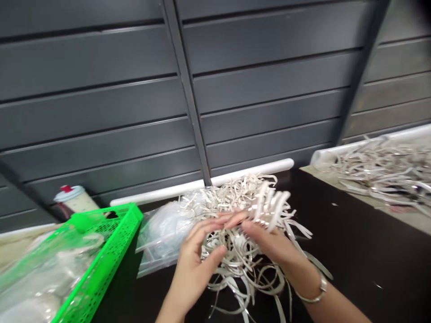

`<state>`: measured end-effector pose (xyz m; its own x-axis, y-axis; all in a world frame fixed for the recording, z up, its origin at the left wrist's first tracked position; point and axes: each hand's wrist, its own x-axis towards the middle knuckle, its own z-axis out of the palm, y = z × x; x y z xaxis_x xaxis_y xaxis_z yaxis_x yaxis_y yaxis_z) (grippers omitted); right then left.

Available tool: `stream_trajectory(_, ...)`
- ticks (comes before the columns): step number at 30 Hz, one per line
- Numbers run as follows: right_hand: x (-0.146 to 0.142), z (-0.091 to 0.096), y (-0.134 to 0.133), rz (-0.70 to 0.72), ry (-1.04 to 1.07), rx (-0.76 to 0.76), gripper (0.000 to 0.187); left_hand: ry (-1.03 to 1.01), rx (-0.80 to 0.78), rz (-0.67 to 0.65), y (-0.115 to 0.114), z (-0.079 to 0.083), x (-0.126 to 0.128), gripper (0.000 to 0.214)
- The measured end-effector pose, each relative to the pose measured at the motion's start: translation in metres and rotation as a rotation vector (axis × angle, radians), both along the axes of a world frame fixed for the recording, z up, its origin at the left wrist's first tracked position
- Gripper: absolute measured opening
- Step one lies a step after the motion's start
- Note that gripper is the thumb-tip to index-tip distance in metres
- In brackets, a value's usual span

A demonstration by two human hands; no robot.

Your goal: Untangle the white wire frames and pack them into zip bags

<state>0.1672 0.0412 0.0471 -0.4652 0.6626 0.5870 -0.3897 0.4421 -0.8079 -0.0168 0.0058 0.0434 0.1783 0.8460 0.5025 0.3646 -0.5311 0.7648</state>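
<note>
A loose heap of thin white curled strips (232, 282) lies on the black tabletop, with both my hands over it. My right hand (269, 240), with a bracelet at the wrist, is closed around a bunch of strips (272, 206) that fan out above it; motion blur softens the detail. From the left, my left hand (198, 251) reaches over the heap, fingers stretched out and thumb apart. Its fingertips meet or overlap those of my right hand, and nothing shows in its grasp. Clear plastic bags (164, 233) lie left of the heap.
A bright green perforated basket (114, 242) on the left holds plastic-bagged items. Behind it stands a pale container with a red top (76, 197). More strips (387, 170) are piled at the far right. A white tube (252, 172) runs along the grey slatted wall (269, 94).
</note>
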Motion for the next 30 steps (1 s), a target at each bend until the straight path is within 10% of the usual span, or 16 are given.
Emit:
stream_trajectory(5,0.029,0.005,0.004,-0.195,0.169,-0.029,0.025,0.315,-0.012,0.492,0.035,-0.011,-0.055,0.026)
stream_trajectory(9,0.046,0.013,-0.004,-0.284,0.294,-0.032,0.02,0.43,-0.22,0.643,0.072,-0.045,-0.107,0.021)
stream_trajectory(18,0.054,0.021,-0.008,-0.324,0.363,-0.091,0.02,0.763,-0.553,0.675,0.089,-0.122,-0.159,0.024)
stream_trajectory(30,0.051,0.023,-0.003,-0.262,0.387,-0.213,0.022,0.647,-0.524,0.696,0.087,-0.132,-0.177,0.023)
